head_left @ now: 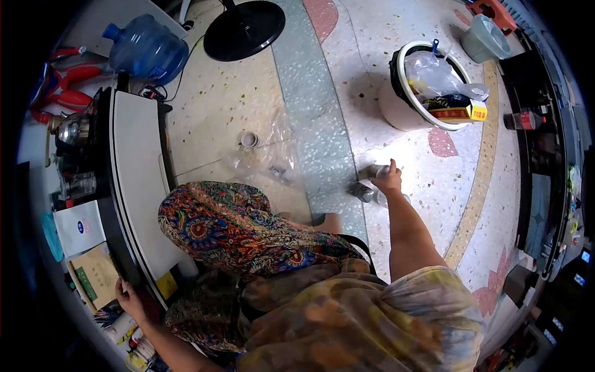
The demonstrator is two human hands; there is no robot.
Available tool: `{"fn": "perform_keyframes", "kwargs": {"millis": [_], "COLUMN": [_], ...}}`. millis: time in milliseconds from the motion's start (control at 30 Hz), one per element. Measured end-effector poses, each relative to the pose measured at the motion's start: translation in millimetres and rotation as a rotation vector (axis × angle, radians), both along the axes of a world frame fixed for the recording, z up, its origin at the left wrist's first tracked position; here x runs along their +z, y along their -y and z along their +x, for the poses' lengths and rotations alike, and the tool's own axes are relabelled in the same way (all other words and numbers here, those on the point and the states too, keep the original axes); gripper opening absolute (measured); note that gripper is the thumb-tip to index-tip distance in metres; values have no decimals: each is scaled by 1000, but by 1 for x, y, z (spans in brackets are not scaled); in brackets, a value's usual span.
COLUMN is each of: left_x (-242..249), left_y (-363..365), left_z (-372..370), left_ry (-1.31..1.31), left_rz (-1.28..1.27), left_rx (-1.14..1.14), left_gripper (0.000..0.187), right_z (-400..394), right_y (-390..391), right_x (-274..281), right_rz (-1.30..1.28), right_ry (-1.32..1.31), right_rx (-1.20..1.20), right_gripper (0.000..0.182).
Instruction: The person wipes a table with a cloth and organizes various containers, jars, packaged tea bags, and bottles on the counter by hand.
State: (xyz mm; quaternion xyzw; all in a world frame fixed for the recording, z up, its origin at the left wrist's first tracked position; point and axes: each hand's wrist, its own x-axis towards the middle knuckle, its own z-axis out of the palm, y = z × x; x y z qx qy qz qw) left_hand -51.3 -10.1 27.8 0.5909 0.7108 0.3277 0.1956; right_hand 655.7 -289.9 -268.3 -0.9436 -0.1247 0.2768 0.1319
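Observation:
On the right, my right hand reaches down to the speckled floor, its fingers closed round a small pale cup-like item. Beside it stands a small grey metallic container, with a clear item partly hidden behind the wrist. My left hand is at the lower left, its fingertips at the edge of a tan packet with a green label; whether it grips the packet is unclear. A small white cup and clear plastic wrapping lie on the floor in front of my knees.
A lined bin holds plastic and a yellow box. Behind it is a pale bucket. A blue water bottle and a black round base are at the back. The white cabinet borders my left side.

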Motion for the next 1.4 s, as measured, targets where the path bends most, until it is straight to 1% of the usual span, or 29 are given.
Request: {"fn": "perform_keyframes", "kwargs": {"millis": [33, 100, 133, 200, 233, 300, 333, 367, 433, 467, 500, 567, 600, 700, 733, 800, 867, 933, 967, 1000, 1033, 1100, 1133, 1167, 1233, 1300, 1367, 1400], "left_x": [3, 11, 14, 18, 23, 29, 29, 28, 24, 21, 18, 21, 18, 17, 16, 14, 7, 16, 16, 14, 12, 10, 8, 6, -2, -6, -9, -11], "left_y": [1, 9, 13, 19, 24, 29, 27, 24, 20, 19, 18, 14, 14, 13, 14, 15, 16, 22, 23, 24, 23, 24, 23, 22, 19, 17, 20, 20], "left_z": [-1, 5, 12, 31, 51, 87, 83, 76, 73, 78, 83, 87, 92, 84, 79, 69, 56, 66, 66, 63, 57, 55, 53, 50, 41, 38, 35, 31], "left_ry": [-18, -202, -206, 19, 17, 126, 130, 6, -110, 19, 149, -190, -217, -345, -325, -357, -407, -417, -320, -399, -414, -361, -312, -259, -278, -264, -184, -196], "left_rz": [7, 1, 2, -52, -52, -31, -32, -33, -27, -40, -51, 5, 89, 102, 96, 115, 203, 207, 206, 265, 299, 342, 352, 366, 388, 409, 369, 409], "left_rx": [-31, -53, -50, 22, 25, 108, 107, 55, 5, 23, 41, -85, -91, -103, -63, -61, -89, -54, -33, -17, -25, 32, 76, 110, 158, 198, 236, 226], "left_gripper": [32, 33, 33, 32, 32, 31, 31, 32, 34, 34, 33, 33, 26, 27, 28, 28, 27, 28, 27, 27, 27, 27, 27, 27, 27, 27, 28, 28], "right_z": [-2, -6, -6, -6, -4, 0, 3, 7, 17, 20, 21, 19, 16, 2, -8, -19, -35, -50, -61, -74, -87, -118, -131, -145, -173, -207, -240, -255], "right_y": [-3, -8, -9, -11, -13, -14, -13, -12, -11, -17, -24, -44, -55, -93, -106, -126, -148, -169, -182, -193, -204, -227, -239, -249, -269, -285, -299, -306], "right_x": [-3, -1, 1, 7, 13, 24, 28, 32, 37, 47, 59, 96, 118, 169, 197, 220, 244, 262, 270, 282, 295, 321, 326, 338, 353, 375, 393, 400], "right_rz": [0, -81, -80, -74, -73, -2, 65, 65, 401, 670, 674, 814, 833, 926, 908, 952, 983, 1022, 1066, 1061, 1054, 1033, 1104, 1090, 1149, 1174, 1194, 1201], "right_ry": [-9, 80, 75, 103, 100, 81, 98, 104, 34, -215, -208, -370, -342, -389, -501, -534, -584, -467, -408, -392, -374, -245, -259, -195, -246, -235, -220, -240], "right_rx": [3, -9, -6, -24, -21, -46, -23, -24, 98, 57, 67, 148, 244, 353, 315, 377, 467, 617, 696, 734, 773, 874, 944, 1037, 1110, 1164, 1207, 1245], "right_gripper": [105, 105, 105, 97, 97, 95, 96, 96, 98, 100, 100, 101, 102, 101, 101, 102, 102, 101, 99, 98, 97, 95, 94, 94, 95, 95, 96, 96]}}
